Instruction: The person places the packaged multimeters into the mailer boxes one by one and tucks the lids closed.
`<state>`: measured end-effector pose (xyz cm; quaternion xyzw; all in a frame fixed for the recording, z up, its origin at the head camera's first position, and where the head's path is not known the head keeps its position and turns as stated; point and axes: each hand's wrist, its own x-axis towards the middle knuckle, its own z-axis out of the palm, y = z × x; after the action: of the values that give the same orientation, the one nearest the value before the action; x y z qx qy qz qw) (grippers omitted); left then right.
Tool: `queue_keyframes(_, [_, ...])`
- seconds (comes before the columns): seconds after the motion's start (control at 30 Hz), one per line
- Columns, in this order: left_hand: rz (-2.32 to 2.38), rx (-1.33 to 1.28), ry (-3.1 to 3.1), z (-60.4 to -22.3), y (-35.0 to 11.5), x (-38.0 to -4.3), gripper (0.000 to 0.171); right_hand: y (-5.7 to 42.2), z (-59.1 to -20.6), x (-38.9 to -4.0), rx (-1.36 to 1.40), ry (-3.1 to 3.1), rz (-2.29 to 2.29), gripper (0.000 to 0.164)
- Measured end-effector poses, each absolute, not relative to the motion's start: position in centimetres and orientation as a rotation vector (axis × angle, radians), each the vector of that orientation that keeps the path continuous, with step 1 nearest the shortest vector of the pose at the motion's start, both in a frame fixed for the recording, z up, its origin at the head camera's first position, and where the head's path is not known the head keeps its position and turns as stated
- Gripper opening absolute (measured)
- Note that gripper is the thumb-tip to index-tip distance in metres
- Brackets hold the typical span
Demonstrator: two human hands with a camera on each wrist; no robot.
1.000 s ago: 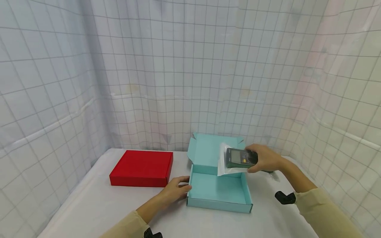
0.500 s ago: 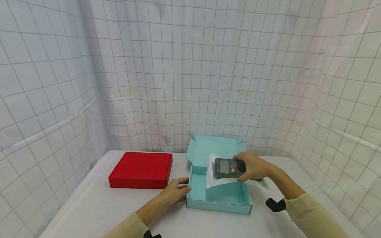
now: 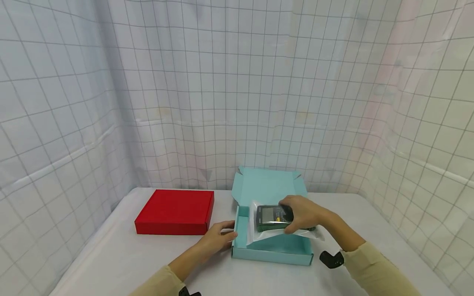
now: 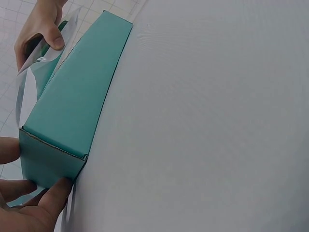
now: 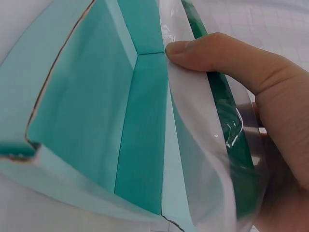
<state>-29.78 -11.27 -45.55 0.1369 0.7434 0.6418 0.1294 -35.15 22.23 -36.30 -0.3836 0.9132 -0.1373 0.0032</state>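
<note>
My right hand grips a dark green digital multimeter in a clear plastic bag, thumb on the near side and fingers over the far side. The multimeter is tilted, low over the open light-blue cardboard box, its screen facing up. In the right wrist view the thumb presses the bag against the meter's edge. My left hand touches the box's left wall from outside. Its fingertips rest against the short side in the left wrist view.
The box's lid stands folded back behind it. A closed red box lies to the left on the white tabletop. White grid-patterned curtains enclose the back and sides.
My right hand has carried the bagged multimeter leftward and down, from beside the lid to low over the box. The left hand stays at the box's left side.
</note>
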Motion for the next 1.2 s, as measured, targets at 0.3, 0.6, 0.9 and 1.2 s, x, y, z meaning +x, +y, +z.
queue_keyframes(0.3, [1.895, 0.387, 2.136, -45.4, -11.4, -29.6, 0.059, 20.9, -36.9, -35.2, -1.213, 2.842, -0.414, 0.09])
queue_keyframes(0.6, [1.88, 0.386, 2.154, -45.6, -11.5, -29.6, 0.06, 19.1, -37.7, -35.2, -1.193, 2.84, -0.398, 0.087])
queue_keyframes(0.9, [1.878, 0.387, 2.15, -45.6, -11.3, -29.7, 0.062, 18.2, -38.5, -35.2, -1.192, 2.842, -0.45, 0.089])
queue_keyframes(1.2, [1.889, 0.388, 2.132, -45.7, -11.3, -29.8, 0.062, 18.3, -39.8, -35.4, -1.195, 2.824, -0.523, 0.091])
